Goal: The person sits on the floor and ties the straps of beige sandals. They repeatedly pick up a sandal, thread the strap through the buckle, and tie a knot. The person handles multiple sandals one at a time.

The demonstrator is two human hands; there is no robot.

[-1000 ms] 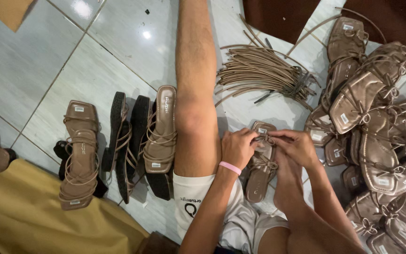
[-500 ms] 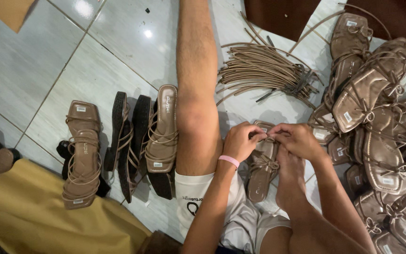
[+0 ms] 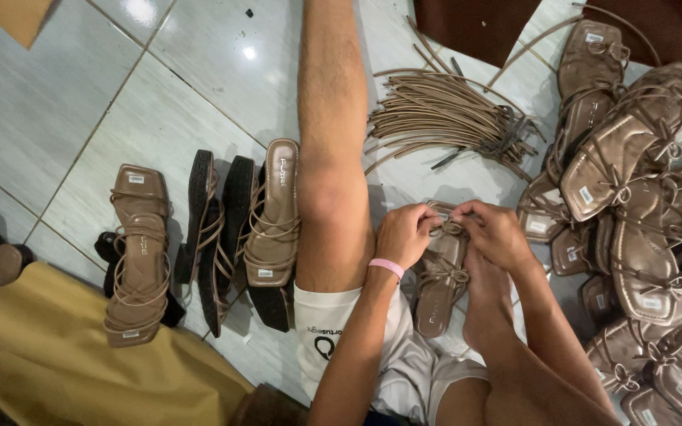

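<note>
Bright overhead light — glare on floor tiles (image 3: 199, 47).

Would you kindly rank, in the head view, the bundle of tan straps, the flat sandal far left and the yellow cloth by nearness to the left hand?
From the left hand:
1. Bundle of tan straps, up and to its right.
2. Flat sandal, far to its left on the tiles.
3. Yellow cloth, lower left corner.

Left of the left hand (image 3: 402, 234), the outstretched leg (image 3: 331, 158) walls things off; beyond it, lined-up sandals (image 3: 207, 229). Right of the right hand (image 3: 499, 234), piled sandals (image 3: 633, 205) crowd in. Ahead, strap bundle (image 3: 451, 114); bare tile (image 3: 412, 185) between.
</note>
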